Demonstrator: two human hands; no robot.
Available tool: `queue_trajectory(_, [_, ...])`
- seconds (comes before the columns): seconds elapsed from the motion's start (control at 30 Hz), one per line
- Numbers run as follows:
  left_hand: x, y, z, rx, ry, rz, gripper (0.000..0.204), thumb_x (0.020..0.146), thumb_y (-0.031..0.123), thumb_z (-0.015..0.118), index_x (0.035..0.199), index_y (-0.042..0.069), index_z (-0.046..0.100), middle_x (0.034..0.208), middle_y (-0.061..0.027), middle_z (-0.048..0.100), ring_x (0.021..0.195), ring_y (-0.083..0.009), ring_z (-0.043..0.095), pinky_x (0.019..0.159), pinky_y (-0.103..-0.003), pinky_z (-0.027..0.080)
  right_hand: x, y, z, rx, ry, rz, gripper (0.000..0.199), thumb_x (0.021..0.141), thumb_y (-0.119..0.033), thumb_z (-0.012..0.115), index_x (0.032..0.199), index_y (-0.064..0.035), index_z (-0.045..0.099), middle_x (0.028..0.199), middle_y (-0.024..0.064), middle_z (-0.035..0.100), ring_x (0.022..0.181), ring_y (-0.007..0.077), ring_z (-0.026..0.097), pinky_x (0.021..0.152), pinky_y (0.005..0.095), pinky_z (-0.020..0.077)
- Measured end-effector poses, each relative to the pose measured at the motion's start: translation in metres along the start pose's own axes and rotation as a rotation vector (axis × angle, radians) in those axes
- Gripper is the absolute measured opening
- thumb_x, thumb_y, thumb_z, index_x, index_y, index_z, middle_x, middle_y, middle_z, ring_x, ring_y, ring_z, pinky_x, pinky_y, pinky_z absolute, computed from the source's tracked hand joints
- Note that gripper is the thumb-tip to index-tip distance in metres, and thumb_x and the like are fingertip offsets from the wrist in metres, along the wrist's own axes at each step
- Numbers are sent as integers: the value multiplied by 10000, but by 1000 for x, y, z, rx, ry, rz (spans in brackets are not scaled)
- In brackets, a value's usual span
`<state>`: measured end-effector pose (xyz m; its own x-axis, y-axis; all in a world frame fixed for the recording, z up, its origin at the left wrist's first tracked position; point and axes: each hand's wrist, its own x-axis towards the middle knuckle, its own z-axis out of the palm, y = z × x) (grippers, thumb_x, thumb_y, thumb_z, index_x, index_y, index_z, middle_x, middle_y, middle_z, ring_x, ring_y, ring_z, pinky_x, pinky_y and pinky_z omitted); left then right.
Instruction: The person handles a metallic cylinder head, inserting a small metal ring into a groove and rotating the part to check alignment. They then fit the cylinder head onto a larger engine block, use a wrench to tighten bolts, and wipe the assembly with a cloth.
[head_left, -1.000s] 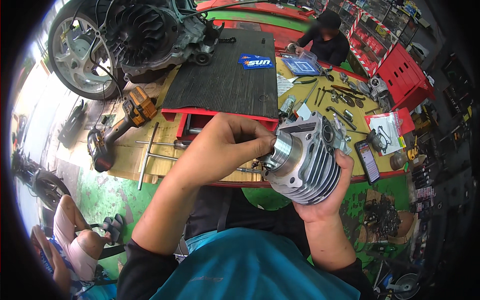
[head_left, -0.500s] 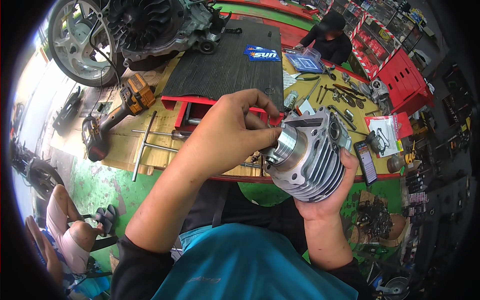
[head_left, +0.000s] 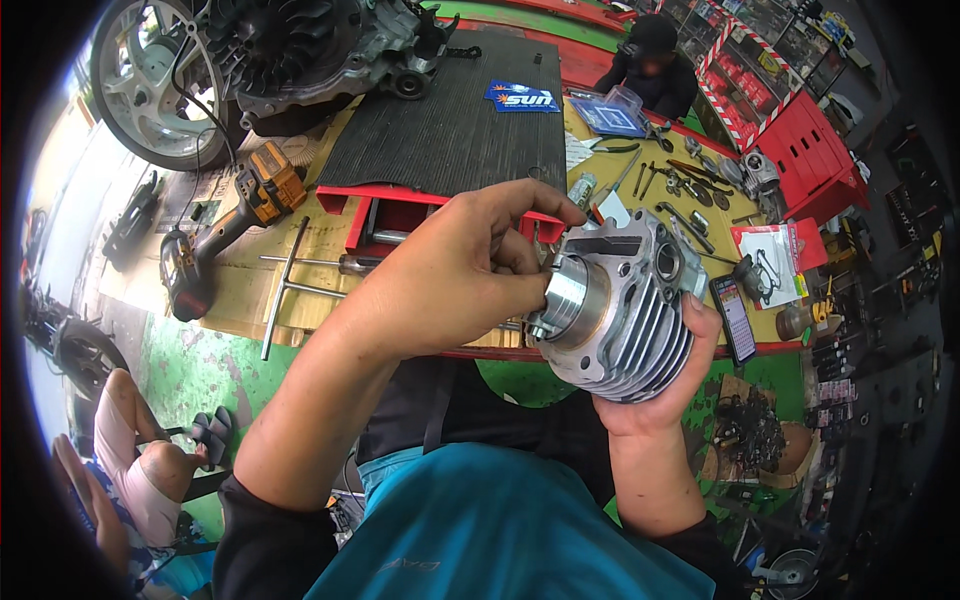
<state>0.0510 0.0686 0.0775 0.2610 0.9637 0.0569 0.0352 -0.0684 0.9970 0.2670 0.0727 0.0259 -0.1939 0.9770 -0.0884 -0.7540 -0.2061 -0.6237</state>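
My right hand is wrapped round the finned side of a silver engine cylinder block, holding it tilted above the near edge of the bench. A shiny piston sticks out of the bore on its left side. At that piston my left hand is closed, thumb against its outer end and the index finger bent over the top. The other fingers curl inward, and the far side of the piston is partly hidden.
A yellow cordless impact driver and a T-handle wrench lie left. Beyond stands a large engine by a wheel. Tools, a phone and a gasket sheet lie right. A person is across the bench.
My left hand has shifted slightly left, its thumb drawing back along the piston and its index finger reaching further over. The cylinder block stays in my right hand, turned a little.
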Motion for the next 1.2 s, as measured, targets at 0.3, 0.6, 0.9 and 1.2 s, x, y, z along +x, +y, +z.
queue_trajectory(0.3, [-6,-2,-5,154,-96,15,562,797,-101,577,1350,2,575,736,60,579,688,11,476,672,-196,381,-2,-1,0,-14,-109,-50,620,909,-443,561,1361,-19,563,1271,157,670,1139,305,659,1008,442,519])
queue_trajectory(0.6, [-18,-4,14,213,136,21,366,876,30,640,1239,-3,664,902,-20,626,827,-72,566,851,-252,467,-1,-7,-9,49,-119,-57,650,914,-469,541,1372,-8,557,1277,162,669,1155,306,651,1024,441,508])
queue_trajectory(0.9, [1,-61,71,6,532,568,318,982,237,614,1156,-18,541,1271,-244,598,1229,-338,575,1063,-429,420,-7,7,-2,-18,-140,-97,662,906,-469,513,1384,-11,537,1315,169,642,1171,303,639,1018,440,509])
queue_trajectory(1.2, [9,-71,82,-228,562,656,274,1031,215,554,1121,-37,495,1189,-234,659,1216,-334,614,1077,-462,433,-12,12,11,-134,-133,-187,706,870,-502,531,1390,-25,527,1317,133,624,1189,275,605,1025,426,474])
